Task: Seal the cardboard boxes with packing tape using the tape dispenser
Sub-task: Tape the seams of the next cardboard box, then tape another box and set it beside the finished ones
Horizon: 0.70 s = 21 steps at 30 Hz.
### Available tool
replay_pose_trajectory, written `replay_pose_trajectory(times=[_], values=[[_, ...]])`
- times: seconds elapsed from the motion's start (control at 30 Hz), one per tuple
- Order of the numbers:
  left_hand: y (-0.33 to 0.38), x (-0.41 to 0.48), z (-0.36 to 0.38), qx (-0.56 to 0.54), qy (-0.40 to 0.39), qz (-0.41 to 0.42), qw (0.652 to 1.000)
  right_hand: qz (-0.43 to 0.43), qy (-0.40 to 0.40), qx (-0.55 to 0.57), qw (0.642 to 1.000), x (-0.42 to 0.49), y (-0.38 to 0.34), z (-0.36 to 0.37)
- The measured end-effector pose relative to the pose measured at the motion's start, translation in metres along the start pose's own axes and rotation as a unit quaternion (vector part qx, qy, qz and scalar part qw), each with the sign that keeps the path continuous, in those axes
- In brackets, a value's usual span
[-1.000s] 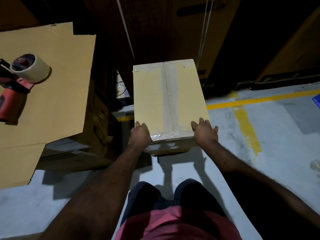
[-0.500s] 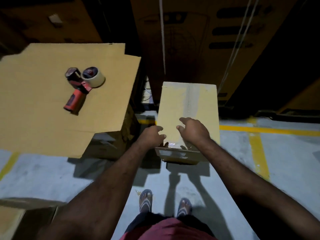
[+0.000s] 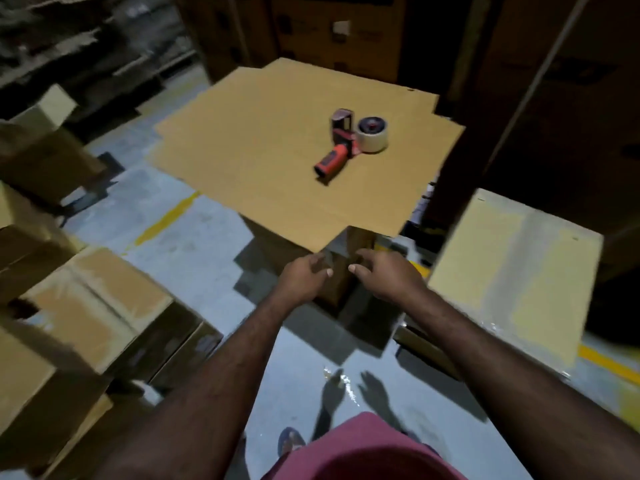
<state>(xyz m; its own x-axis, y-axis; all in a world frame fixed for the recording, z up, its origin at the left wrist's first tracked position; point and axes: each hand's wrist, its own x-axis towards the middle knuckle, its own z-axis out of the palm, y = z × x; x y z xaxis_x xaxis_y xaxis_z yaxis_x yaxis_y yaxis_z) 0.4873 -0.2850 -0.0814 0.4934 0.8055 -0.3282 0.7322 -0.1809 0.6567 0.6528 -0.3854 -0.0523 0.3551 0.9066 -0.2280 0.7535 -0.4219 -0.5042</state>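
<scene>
While I hold the left hand (image 3: 304, 276) and right hand (image 3: 385, 276) close together in the air, fingers loosely curled and gripping nothing, the tape dispenser (image 3: 349, 144) lies on its side on the flat cardboard sheet (image 3: 277, 150) beyond them, and a taped box (image 3: 512, 271) stands to the right. My worry is that sheet: it overhangs whatever carries it, so I judge a knock or lean on its near edge could tip it and send the tape dispenser sliding to the floor (image 3: 194, 244).
</scene>
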Motion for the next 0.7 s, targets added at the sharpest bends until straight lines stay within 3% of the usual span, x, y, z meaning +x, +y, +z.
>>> replay_pose_trajectory(times=[0.33,0.43,0.6,0.7], values=[[-0.160,-0.077,-0.161,-0.109,0.182,-0.068,0.975,-0.170,-0.028,0.014,0.985,0.021,-0.220,0.082],[-0.211,-0.111,-0.199,-0.176,0.253,-0.115,0.944,-0.205,-0.072,0.058,0.974,0.021,-0.279,0.113],[-0.275,-0.156,-0.209,-0.214,0.381,-0.205,0.876,-0.190,-0.151,0.160,0.957,0.016,-0.343,0.179],[-0.298,-0.164,-0.194,-0.253,0.399,-0.227,0.852,-0.189,-0.191,0.172,0.948,0.013,-0.357,0.226]])
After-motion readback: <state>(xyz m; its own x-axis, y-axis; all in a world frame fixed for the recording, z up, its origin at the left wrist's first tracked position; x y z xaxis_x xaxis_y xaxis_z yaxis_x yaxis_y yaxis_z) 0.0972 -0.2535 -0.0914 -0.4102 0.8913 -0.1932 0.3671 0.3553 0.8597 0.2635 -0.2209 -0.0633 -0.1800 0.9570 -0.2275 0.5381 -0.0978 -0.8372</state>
